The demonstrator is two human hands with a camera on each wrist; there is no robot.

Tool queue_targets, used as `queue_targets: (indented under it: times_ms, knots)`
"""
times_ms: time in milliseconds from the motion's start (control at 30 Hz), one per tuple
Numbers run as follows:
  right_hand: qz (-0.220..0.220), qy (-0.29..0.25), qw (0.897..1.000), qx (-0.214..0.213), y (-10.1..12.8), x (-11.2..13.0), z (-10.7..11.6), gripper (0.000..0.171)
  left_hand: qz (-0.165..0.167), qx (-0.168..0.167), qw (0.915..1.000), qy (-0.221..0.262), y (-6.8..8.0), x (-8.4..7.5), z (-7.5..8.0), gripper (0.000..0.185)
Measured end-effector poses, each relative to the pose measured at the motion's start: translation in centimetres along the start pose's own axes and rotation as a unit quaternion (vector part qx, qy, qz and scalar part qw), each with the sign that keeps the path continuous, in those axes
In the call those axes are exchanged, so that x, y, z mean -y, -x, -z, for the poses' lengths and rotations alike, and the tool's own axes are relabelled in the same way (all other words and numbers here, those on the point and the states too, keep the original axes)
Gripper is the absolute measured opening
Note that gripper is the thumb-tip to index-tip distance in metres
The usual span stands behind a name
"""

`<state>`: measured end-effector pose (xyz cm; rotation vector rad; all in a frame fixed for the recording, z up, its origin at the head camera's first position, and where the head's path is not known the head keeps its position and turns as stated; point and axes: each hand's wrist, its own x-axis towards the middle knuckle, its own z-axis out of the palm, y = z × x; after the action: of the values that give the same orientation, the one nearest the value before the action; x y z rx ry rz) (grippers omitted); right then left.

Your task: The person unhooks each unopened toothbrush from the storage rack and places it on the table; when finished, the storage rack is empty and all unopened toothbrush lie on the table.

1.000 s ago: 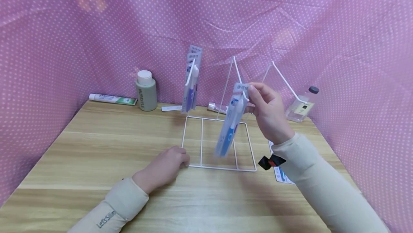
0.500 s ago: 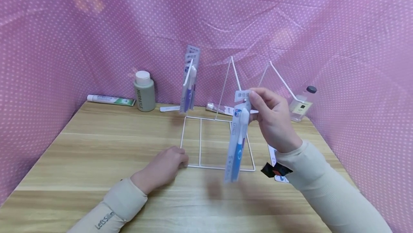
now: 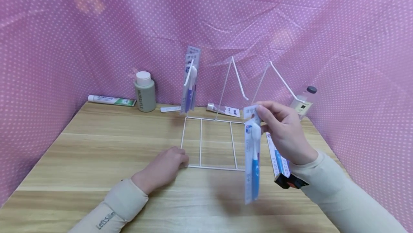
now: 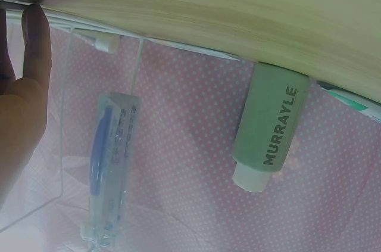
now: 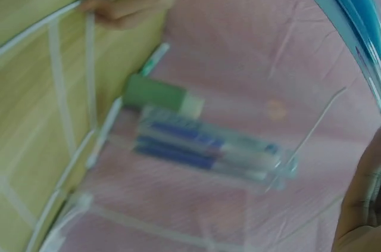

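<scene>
My right hand (image 3: 287, 132) pinches the top of a packaged blue toothbrush (image 3: 255, 170) between thumb and fingers. The pack hangs upright above the table, just in front of the right side of a white wire rack (image 3: 209, 168), apart from its hooks. My left hand (image 3: 161, 170) holds the rack's front left corner; its fingers are at the wire in the left wrist view. On the rack's left hook hang packaged purple toothbrushes (image 3: 190, 91). The middle hook (image 3: 239, 79) and the right hook (image 3: 285, 82) are bare. In the right wrist view, only part of the blue pack (image 5: 351, 8) shows.
At the back stand a green bottle (image 3: 146, 95) and a clear bottle (image 3: 303, 107) with a black cap. Toothpaste tubes lie at the back left (image 3: 111, 100) and behind the rack (image 3: 224, 109). More toothbrush packaging (image 3: 275, 157) lies right of the rack, partly behind my right arm.
My right hand has drawn the blue toothbrush pack off the end of the middle hook, then down, toward me and to the right. My left hand stays on the rack's corner.
</scene>
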<state>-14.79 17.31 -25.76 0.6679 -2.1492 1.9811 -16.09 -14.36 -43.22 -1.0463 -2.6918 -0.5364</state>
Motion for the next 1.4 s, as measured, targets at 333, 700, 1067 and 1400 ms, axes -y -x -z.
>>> queue_targets:
  times_ms: [333, 700, 1067, 1400]
  knots:
    - [-0.170, 0.157, 0.973, -0.026, 0.4, -3.9, 12.1, 0.020, -0.007, -0.006, 0.9999, 0.007, -0.1, 0.1, 0.1, 0.025]
    - [-0.271, 0.167, 0.935, -0.159, 0.9, -9.4, 23.7, 0.020, 0.009, 0.001, 0.9999, 0.008, 0.1, 0.1, -0.1, 0.027]
    - [-0.333, 0.255, 0.897, -0.141, 0.4, -13.3, 26.8, 0.030, 0.011, 0.002, 0.9998, 0.013, 0.0, -0.1, 0.1, 0.028]
    - [-0.410, 0.304, 0.859, -0.047, -0.2, -17.4, 28.8, 0.040, 0.007, -0.002, 1.0000, 0.005, -0.1, -0.1, 0.0, 0.026]
